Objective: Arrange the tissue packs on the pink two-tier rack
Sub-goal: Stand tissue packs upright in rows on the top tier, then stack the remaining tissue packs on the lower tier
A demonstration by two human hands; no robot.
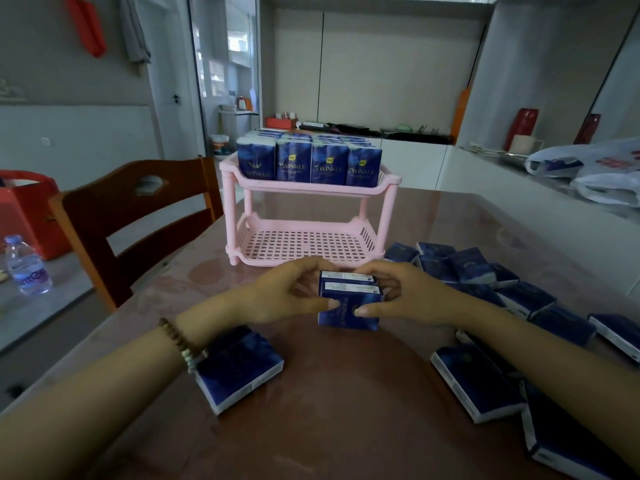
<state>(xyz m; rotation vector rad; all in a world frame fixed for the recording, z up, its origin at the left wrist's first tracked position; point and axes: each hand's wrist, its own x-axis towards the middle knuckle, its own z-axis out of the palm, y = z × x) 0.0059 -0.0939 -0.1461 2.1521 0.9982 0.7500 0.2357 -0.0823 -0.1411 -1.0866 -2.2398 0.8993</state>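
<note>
1. Standing at far left on a grey surface beside the table: a clear plastic water bottle (27, 266), upright, with a red box (29, 211) behind it and a brown wooden chair (138, 216) next to that.
2. Left hand (277, 292), beaded bracelet (180, 342) on the wrist: fingers curled about halfway closed, thumb tip pressed on the near face of the held pair of dark blue tissue packs (349, 301), other fingers wrapped round its left side.
3. One flat dark blue tissue pack (239, 370) lies on the glossy brown table (329, 410) just below the left wrist, long axis running diagonally.
4. Held pair: two packs stacked face to face, upright, white label ends up, printed face toward the camera; located centre table, just in front of the rack.
5. Pink plastic two-tier rack (304, 192): upper tier full of upright packs (308, 161) in rows, printed faces toward the camera; lower slotted tier holds nothing.
6. Right hand (412, 294): mirror grip, thumb on near face, fingers partly closed round the right side.
7. Loose pile of blue packs (485, 271), lying flat at mixed angles, right of the hands; white plastic bags (595, 171) on the counter beyond.
</note>
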